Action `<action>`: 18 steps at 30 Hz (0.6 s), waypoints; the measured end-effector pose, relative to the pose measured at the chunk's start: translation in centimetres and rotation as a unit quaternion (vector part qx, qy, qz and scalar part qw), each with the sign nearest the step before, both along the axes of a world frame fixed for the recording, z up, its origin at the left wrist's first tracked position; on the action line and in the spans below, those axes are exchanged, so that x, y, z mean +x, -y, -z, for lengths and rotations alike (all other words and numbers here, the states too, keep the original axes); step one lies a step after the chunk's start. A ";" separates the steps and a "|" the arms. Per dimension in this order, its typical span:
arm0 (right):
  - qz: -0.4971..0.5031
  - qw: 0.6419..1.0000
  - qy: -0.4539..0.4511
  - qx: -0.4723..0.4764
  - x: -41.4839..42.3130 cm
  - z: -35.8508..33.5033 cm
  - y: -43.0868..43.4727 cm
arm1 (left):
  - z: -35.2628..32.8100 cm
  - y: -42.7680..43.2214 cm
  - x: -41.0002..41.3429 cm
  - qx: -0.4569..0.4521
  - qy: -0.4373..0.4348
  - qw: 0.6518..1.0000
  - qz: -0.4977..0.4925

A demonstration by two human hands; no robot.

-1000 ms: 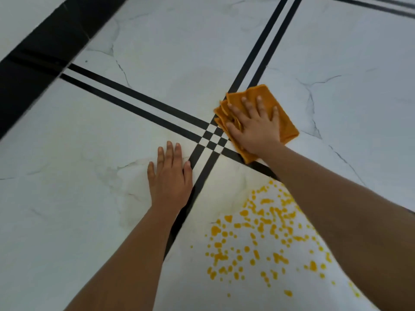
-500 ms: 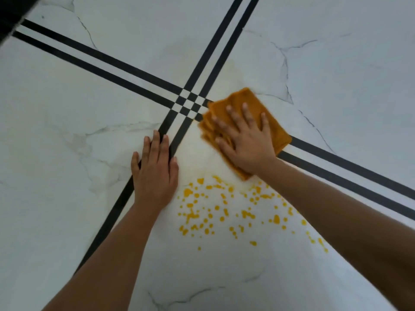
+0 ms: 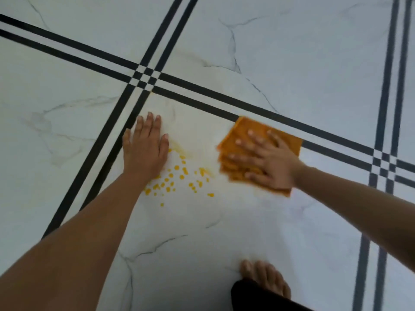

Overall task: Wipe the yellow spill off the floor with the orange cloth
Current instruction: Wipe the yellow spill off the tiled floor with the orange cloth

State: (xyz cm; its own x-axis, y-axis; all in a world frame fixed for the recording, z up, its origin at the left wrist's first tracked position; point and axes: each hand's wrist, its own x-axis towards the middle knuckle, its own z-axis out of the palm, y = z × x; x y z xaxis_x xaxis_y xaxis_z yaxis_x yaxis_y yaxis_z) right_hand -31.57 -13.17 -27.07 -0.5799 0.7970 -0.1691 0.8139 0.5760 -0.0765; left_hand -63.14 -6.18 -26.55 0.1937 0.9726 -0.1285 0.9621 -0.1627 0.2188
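The folded orange cloth (image 3: 244,133) lies flat on the white marble floor (image 3: 67,135), just below a double black stripe. My right hand (image 3: 267,162) presses down on it with spread, straight fingers; the hand and cloth are motion-blurred. Left of the cloth, yellow droplets of the spill (image 3: 179,178) dot the tile, with a faint yellow smear above them. My left hand (image 3: 146,149) rests flat on the floor at the spill's left edge, its wrist covering a few drops.
Paired black stripes (image 3: 146,78) cross above the hands, and another crossing (image 3: 384,162) lies at the right. My bare foot (image 3: 265,277) with a dark trouser hem stands on the tile below the cloth.
My right hand has swept the cloth down and to the right across the spill. Fewer yellow drops show, and a smear is left. The view has shifted, bringing my foot into sight.
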 end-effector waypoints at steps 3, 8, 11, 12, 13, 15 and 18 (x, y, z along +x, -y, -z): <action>0.343 0.939 -0.033 -0.003 -2.1 -0.3 0.1 | -0.3 0.5 -1.0 0.027 0.001 1.000 0.008; 0.052 0.998 -0.034 -0.008 -4.2 -0.2 4.5 | -0.5 1.6 -1.8 0.033 -0.009 0.999 -0.002; 0.153 0.987 -0.037 0.004 -3.4 -0.3 -0.1 | -0.3 2.2 -1.7 0.025 -0.004 0.999 -0.020; 0.262 0.963 -0.058 0.001 -4.5 -0.3 -1.5 | -0.3 2.6 -1.9 0.028 -0.002 0.999 -0.028; 0.341 0.938 -0.064 -0.002 -6.1 -0.2 -2.5 | -0.2 3.0 -2.0 0.031 -0.004 0.999 -0.034; 0.323 0.944 -0.060 -0.013 -9.4 -0.4 -2.6 | -0.1 4.0 -2.7 0.037 -0.015 0.997 -0.061; 0.003 0.998 -0.049 -0.026 -9.9 -0.4 -1.5 | 0.0 5.3 -4.2 0.044 -0.029 0.993 -0.105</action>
